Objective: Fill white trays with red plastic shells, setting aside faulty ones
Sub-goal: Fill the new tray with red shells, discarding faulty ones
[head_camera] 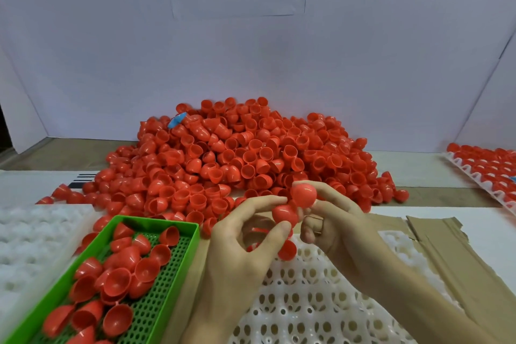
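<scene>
A big heap of red plastic shells (245,153) covers the middle of the table. Just in front of it my left hand (245,246) pinches one red shell (284,215) between thumb and fingertips. My right hand (335,229) holds a second red shell (303,193) at its fingertips, touching the first. Both hands hover over the white perforated tray (307,304) at the front centre. One red shell (287,250) sits at that tray's far edge, partly hidden by my left hand.
A green perforated basket (167,282) with several red shells lies at the front left. Another white tray (30,243) is at the far left. A filled white tray (488,170) is at the right edge. Torn cardboard (435,248) lies to the right. A white backboard stands behind.
</scene>
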